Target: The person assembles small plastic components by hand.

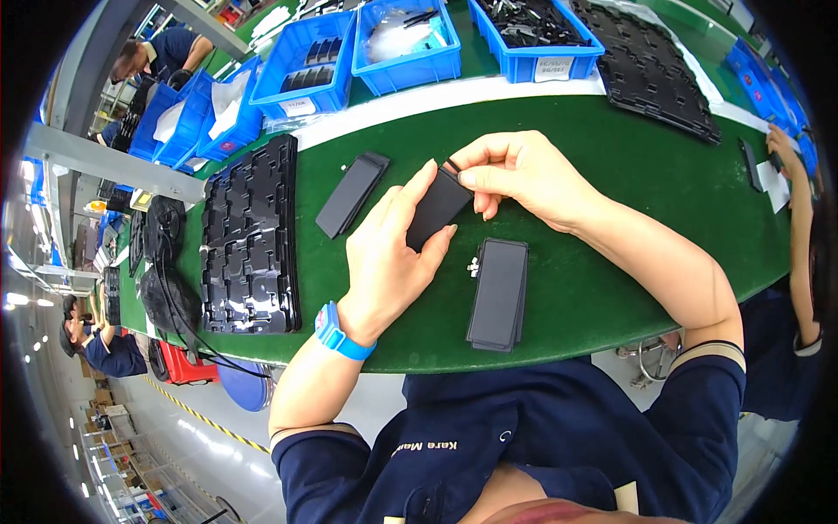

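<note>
A flat, rectangular, matte-black panel (pixel 439 210) is held above the green tabletop (pixel 594 288), between the two hands, with its long axis slanted from near left to far right. Its far end is met by the right hand (pixel 528 179), which is the nearer to the thin dark strip with a reddish edge (pixel 451 166) seen at that end; the near part is taken by the left hand (pixel 393 240). The panel is gripped in the left hand, its fingers laid along the left edge and its thumb against the near right side. The right hand is reached in from the right, its wrist bent and its thumb and forefinger set at the far end; whether they are closed on the strip or merely rested there cannot be told. To the left, a slanted stack of dark rectangular panels (pixel 352 194) is laid; on the near right, another stack of dark grey rectangular panels (pixel 499 297) is placed.
</note>
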`<state>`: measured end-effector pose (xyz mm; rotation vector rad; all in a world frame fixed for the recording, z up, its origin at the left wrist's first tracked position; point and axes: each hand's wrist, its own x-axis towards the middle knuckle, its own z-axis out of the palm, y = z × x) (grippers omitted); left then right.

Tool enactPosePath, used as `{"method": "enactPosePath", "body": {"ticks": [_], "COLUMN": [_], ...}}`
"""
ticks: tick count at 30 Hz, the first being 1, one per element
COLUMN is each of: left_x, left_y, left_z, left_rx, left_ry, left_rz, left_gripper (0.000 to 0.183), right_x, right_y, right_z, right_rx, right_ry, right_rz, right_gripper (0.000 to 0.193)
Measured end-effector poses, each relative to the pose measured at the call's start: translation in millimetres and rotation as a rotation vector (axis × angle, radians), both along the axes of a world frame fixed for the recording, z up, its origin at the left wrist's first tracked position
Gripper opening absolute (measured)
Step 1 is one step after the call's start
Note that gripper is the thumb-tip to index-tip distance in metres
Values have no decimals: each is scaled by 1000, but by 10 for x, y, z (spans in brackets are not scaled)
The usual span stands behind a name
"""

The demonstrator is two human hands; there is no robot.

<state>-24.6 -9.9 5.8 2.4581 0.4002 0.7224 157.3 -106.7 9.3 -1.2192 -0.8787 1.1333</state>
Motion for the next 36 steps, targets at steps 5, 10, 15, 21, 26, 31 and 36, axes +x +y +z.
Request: {"method": "enactPosePath", "body": {"ticks": [5,10,15,21,26,31,36], "left_x": [-4,-5,8,6,2,-1,-2], "left_y": [-8,9,18,15,27,53,43], "left_z": [23,0,-4,-9,-1,-22,-11], "left_rx": [-34,13,63,76,59,59,48], "left_ry": [-12,-49,-68,-81,-79,-92,-89], "left_rz": [22,16,8,-10,2,6,3], "left_gripper": [65,66,66,66,66,65,65], "right_x": [36,53,70,32,89,82,64], "right_y": [-6,-14,-4,-2,-17,10,2], "right_z": [-42,-30,-54,-67,-67,-93,-49], "right_rx": [-8,6,31,2,42,37,-24], "right_ry": [78,166,124,165,116,79,-86], "right_rz": [17,50,22,-7,-16,-17,-47], "right_gripper": [23,20,20,22,30,34,22]}}
